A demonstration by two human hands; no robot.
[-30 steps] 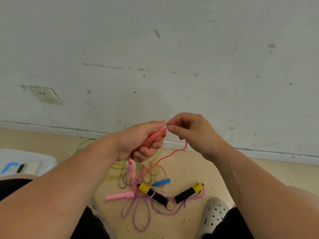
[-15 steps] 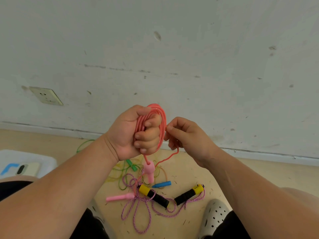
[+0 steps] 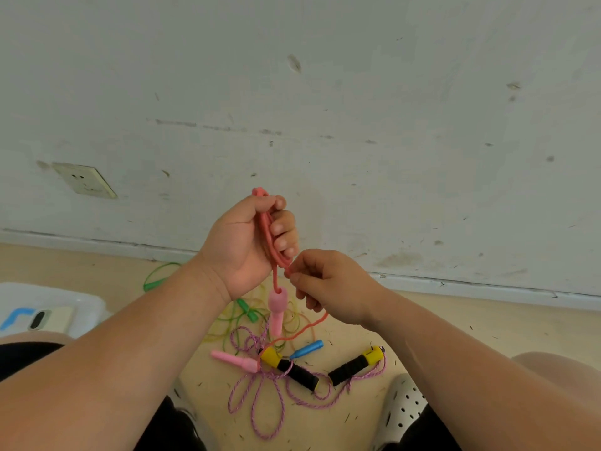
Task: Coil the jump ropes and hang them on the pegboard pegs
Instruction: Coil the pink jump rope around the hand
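Sinking from 3 to 4 o'clock of the left hand (image 3: 242, 245), the right hand (image 3: 331, 288) pinched the loose strand of the pink jump rope (image 3: 268, 237), whose coil the left fingers (image 3: 283, 229) now gripped as a narrower bundle, so coiling looked unfinished, with slack trailing to its pink handle (image 3: 234, 360) lying at 7 o'clock.

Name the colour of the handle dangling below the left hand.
Pink; the handle shows best in the head view.

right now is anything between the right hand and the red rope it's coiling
Nothing visible stands between them. The right hand pinches the red rope directly, just below where the left hand grips its coils.
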